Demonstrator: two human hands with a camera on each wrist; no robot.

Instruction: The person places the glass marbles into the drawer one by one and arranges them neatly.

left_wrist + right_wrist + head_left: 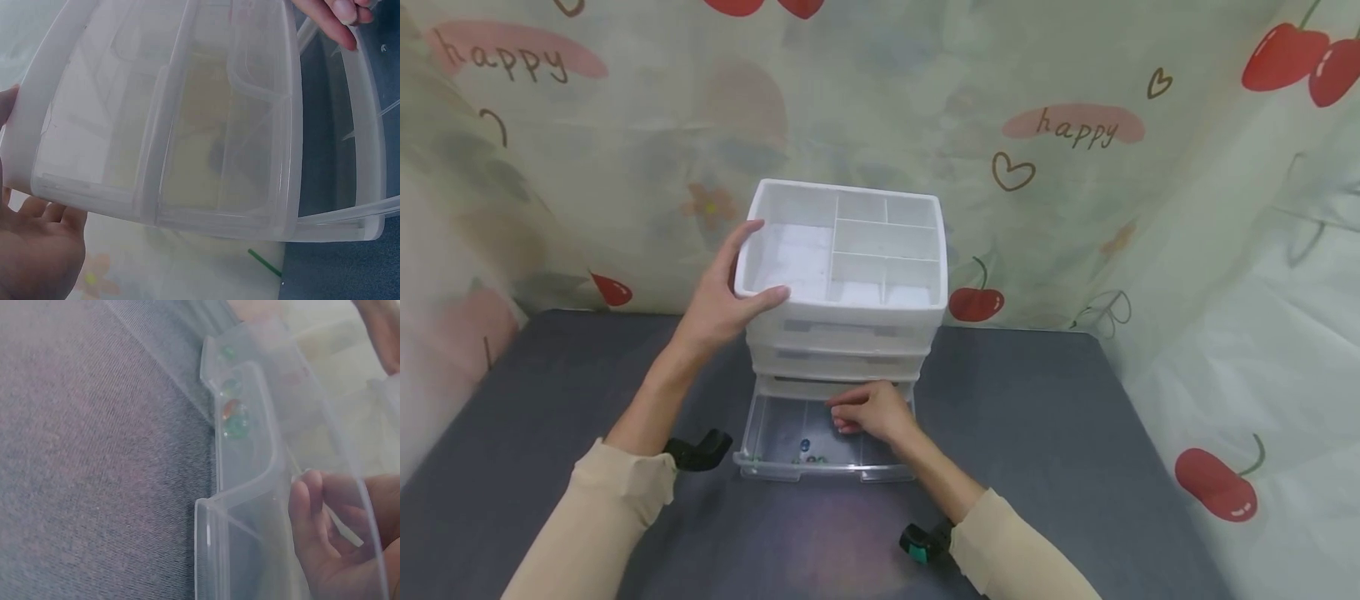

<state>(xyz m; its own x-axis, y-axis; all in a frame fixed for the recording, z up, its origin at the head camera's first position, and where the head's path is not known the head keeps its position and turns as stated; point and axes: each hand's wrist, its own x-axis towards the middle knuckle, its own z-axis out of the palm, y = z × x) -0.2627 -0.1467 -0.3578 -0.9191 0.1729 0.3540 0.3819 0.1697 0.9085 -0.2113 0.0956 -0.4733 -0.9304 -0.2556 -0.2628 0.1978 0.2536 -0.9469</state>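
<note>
A white drawer unit (842, 333) stands on the table with a divided open tray (887, 242) on top. My left hand (715, 304) grips the tray's left edge, thumb on the front rim and fingers along the side. The clear bottom drawer (775, 421) is pulled out. Several small glass marbles (236, 422) lie near its front wall, and a blue marble (805, 445) is a little behind them. Over the drawer's right part is my right hand (876, 410), fingers bent and index finger pointing left. Whether anything is between its fingertips is hidden.
The drawer unit stands near the back of the dark grey table (1037, 433). Behind it hangs a printed curtain (880, 100) with cherries and lettering. Black wrist straps (700, 452) show beside both sleeves. Closed drawers are stacked above the pulled-out one.
</note>
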